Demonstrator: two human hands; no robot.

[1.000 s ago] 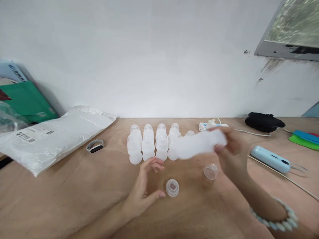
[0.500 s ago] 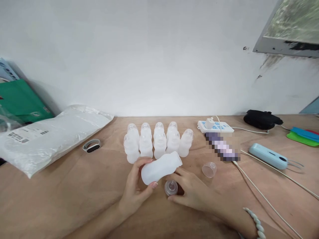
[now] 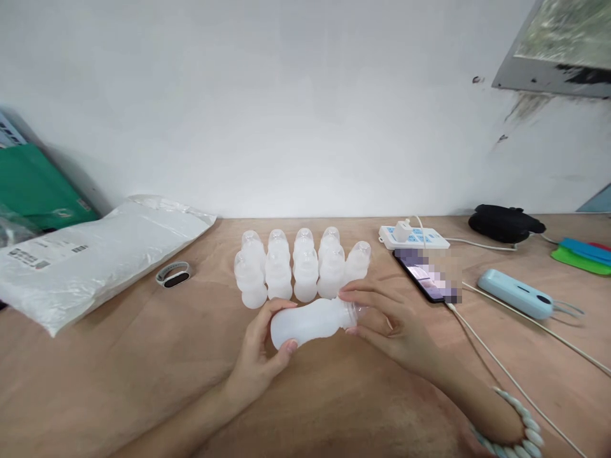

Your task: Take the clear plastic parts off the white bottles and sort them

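A white translucent bottle (image 3: pixel 308 321) lies sideways in the air just above the wooden table (image 3: pixel 143 381). My left hand (image 3: pixel 260 353) grips its base end with thumb and fingers. My right hand (image 3: pixel 386 321) closes round its neck end, where a clear nipple collar (image 3: pixel 356 312) sits against the mouth. Behind them, several finished bottles with clear caps (image 3: pixel 298 267) stand upright in two rows. The loose clear cap that lay on the table is hidden behind my right hand.
A white plastic bag (image 3: pixel 95 254) and a wristband (image 3: pixel 172 275) lie at left. At right are a power strip (image 3: pixel 413 236), a phone (image 3: pixel 427 277), cables, a light-blue device (image 3: pixel 518 296) and a black object (image 3: pixel 503 222). Green packaging (image 3: pixel 42 187) leans at far left.
My right hand picked the nipple collar off the table and brought it up to the bottle's mouth. The left hand kept hold of the bottle's base.
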